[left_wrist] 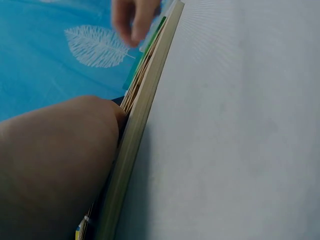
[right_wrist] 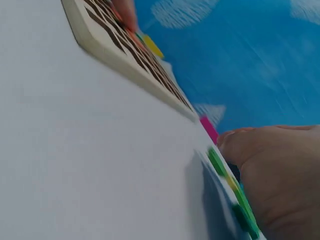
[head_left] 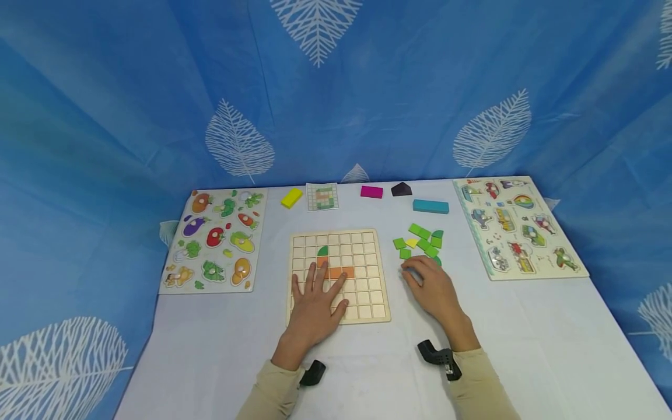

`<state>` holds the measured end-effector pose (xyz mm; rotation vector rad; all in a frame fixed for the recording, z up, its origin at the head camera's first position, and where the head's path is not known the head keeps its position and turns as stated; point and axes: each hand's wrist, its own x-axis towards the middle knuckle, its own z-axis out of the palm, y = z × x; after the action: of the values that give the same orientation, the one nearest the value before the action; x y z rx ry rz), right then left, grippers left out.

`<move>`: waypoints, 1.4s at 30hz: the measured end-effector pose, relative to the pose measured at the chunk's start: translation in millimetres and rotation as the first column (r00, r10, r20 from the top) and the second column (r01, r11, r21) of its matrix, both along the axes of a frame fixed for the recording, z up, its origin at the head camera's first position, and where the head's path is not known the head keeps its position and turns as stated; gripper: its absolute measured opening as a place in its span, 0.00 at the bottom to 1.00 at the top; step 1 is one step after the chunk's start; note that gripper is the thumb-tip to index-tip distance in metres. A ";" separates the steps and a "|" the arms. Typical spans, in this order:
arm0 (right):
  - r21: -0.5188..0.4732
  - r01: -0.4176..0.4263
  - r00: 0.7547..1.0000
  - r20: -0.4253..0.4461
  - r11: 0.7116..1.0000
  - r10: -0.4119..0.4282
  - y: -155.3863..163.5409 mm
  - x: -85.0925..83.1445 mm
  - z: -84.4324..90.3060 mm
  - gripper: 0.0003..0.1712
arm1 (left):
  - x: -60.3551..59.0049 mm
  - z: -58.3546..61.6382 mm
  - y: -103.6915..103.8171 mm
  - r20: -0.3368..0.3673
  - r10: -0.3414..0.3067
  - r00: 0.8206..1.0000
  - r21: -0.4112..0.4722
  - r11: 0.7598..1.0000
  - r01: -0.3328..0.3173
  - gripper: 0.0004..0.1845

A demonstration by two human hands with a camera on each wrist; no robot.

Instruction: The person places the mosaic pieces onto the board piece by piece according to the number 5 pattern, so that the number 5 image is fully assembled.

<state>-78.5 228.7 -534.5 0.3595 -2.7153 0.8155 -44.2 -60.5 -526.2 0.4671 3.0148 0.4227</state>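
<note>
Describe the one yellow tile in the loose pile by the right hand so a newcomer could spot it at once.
Start at the wooden grid board in the middle of the table. Just right of it, beyond the right hand, lies a pile of green tiles. The yellow tile sits inside that pile, the only piece there that is not green.

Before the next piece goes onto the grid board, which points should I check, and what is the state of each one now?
1. Left hand rests flat on the grid board, steadying it: ok.
2. Free squares remain on the board: ok.
3. Green half-round piece and orange pieces sit inside the squares: ok.
4. Right hand reaches the green pieces beside the board: ok.
5. Right hand already grips a piece: cannot tell; its fingers hide it.
6. Pattern card lies in view behind the board: ok.
</note>
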 end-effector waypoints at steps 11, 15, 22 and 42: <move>0.015 0.185 0.982 0.047 0.983 -0.186 46.6 24.8 -6.8 0.14 | 0.4 -5.9 -5.8 -0.018 0.031 0.999 0.110 0.994 -0.029 0.39; 0.046 0.182 0.981 0.054 0.982 -0.184 45.7 25.9 -8.1 0.13 | -1.0 -8.4 -19.2 -0.047 0.093 0.995 0.198 0.977 -0.082 0.45; 0.064 0.168 0.984 0.050 0.984 -0.172 44.9 24.9 -9.2 0.09 | -4.1 -12.3 -44.6 -0.018 0.184 0.983 0.234 0.956 -0.175 0.50; 0.080 -0.125 0.991 0.064 0.989 0.120 -31.6 -25.9 20.3 0.10 | -5.4 -11.9 -46.5 -0.021 0.164 0.986 0.207 0.966 -0.157 0.47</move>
<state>-104.4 197.2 -514.2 0.5336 -2.8115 0.7560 -49.5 -107.1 -538.1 0.2436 3.0712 0.7496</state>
